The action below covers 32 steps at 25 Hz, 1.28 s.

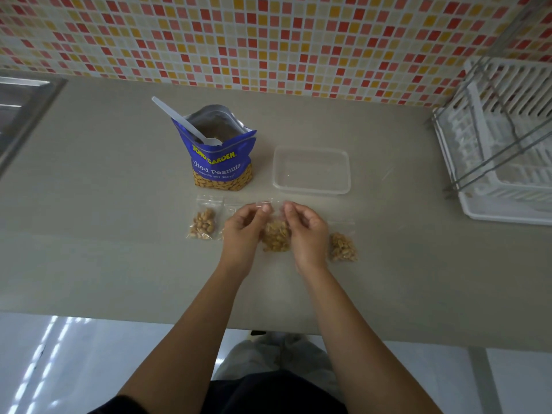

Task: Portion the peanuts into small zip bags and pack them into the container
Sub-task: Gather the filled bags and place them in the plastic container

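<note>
Grey counter [119, 234]. Your left hand [243, 231] and right hand [304, 231] pinch the filled zip bag [276, 234] top, just before the empty container [311, 170]. Press along the whole seal.

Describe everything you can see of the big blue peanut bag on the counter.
The blue peanut bag is a glossy foil-lined pouch standing upright on the grey counter, left of the clear container and apart from it. Its top is torn open and spread wide, showing a silvery lining and dark inside. Yellow brand lettering and white "Salted Peanuts" text cross the front, above a printed or windowed band of peanuts at the base. A white plastic spoon rests in the mouth, handle slanting up-left. Neither hand touches it.
</note>
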Tool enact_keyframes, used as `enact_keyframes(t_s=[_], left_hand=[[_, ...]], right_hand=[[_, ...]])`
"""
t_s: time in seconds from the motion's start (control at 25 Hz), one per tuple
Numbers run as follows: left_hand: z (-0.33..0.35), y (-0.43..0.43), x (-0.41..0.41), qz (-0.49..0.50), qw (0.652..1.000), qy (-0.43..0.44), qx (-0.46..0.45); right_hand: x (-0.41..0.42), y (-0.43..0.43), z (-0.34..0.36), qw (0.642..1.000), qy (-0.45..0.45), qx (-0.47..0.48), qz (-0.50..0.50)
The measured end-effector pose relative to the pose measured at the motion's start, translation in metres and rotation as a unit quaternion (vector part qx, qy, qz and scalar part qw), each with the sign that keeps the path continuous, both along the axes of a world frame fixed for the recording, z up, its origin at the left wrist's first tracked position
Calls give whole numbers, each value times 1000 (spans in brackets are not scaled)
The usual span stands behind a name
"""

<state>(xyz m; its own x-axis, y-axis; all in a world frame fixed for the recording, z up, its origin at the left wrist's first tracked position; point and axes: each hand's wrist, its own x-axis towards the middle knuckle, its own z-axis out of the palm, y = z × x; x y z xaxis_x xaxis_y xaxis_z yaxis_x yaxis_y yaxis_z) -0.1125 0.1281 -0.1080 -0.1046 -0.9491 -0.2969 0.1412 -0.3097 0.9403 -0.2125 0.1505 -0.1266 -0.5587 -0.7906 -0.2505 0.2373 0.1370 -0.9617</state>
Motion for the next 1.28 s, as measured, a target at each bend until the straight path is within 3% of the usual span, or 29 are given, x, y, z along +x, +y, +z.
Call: enact_keyframes(t_s=[0.2,0.36,0.56,0.68,0.92,1.04,1.12,1.2,1.28], left_hand=[[7,3,-8,3,997,-58,-44],[6,4,-10,-5,991,-117,-61],[8,6,-9,-70,950,-268,-146],[5,2,-4,-86,939,-290,-163],[-6,3,6,-50,959,-261,-97],[-10,12,1,-52,992,-117,-10],[-15,22,3,-88,995,-36,39],[-22,26,5,-73,996,-36,41],[-26,26,7,-47,992,-114,1]], right_hand=[[1,6,-2,1000,8,-3,-12],[-1,12,2,998,69,13,6],[1,16,5,980,187,61,-25],[-1,17,5,979,182,80,-48],[-8,24,2,982,164,83,-34],[-9,18,2,994,30,98,-29],[-13,15,4,994,-47,99,-10],[-24,11,4,994,46,99,24],[-33,7,-1,957,255,117,70]])
